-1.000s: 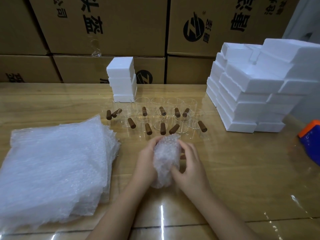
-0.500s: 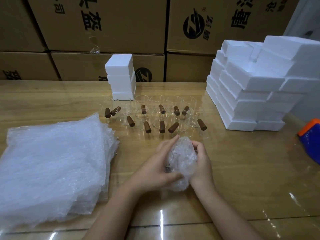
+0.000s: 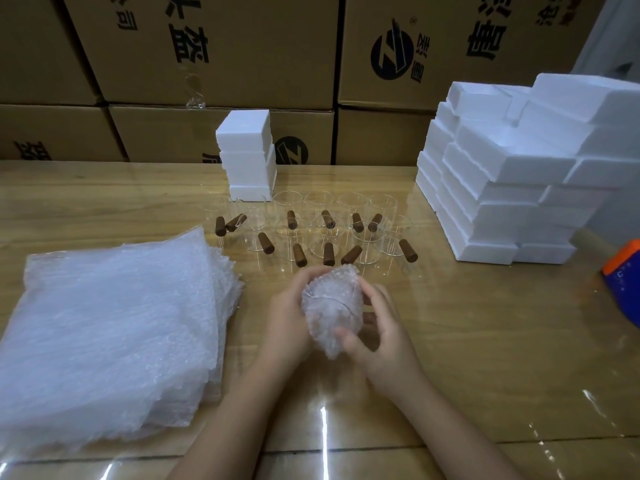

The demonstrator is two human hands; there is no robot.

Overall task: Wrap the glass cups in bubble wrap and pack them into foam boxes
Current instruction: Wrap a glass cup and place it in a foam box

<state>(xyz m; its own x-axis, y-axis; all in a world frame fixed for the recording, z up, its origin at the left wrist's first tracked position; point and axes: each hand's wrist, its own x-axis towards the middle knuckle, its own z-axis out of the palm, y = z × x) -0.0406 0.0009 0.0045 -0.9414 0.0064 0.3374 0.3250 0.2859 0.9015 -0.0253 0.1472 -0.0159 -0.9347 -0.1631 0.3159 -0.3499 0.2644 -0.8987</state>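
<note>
A glossy wooden table (image 3: 485, 358) runs up to a wall of printed cardboard cartons (image 3: 214, 46) stacked along the back. Both forearms reach in from the near edge and meet at the table's middle. The left hand (image 3: 285, 317) cups the left side of a bubble-wrapped cup (image 3: 329, 303), its fingers curled round behind the bundle. The right hand (image 3: 386, 341) grips the right side, its thumb pressed across the lower front where the wrap narrows to a loose tail. Both hands are thus clamped on the one bundle, which stands roughly upright between them. Whether its lower end touches the table cannot be told.

Just beyond the hands stand rows of bare glass cups (image 3: 353, 206), each with a brown wooden handle, some handles pointing toward the person. A thick stack of bubble wrap sheets (image 3: 110, 327) lies at the left, its near corner beside the left forearm. A small stack of white foam boxes (image 3: 247, 157) rises behind the cups, and a much larger pile of foam boxes (image 3: 512, 188) fills the right rear of the table. An orange-and-blue object (image 3: 623, 282) is cut off by the right edge.
</note>
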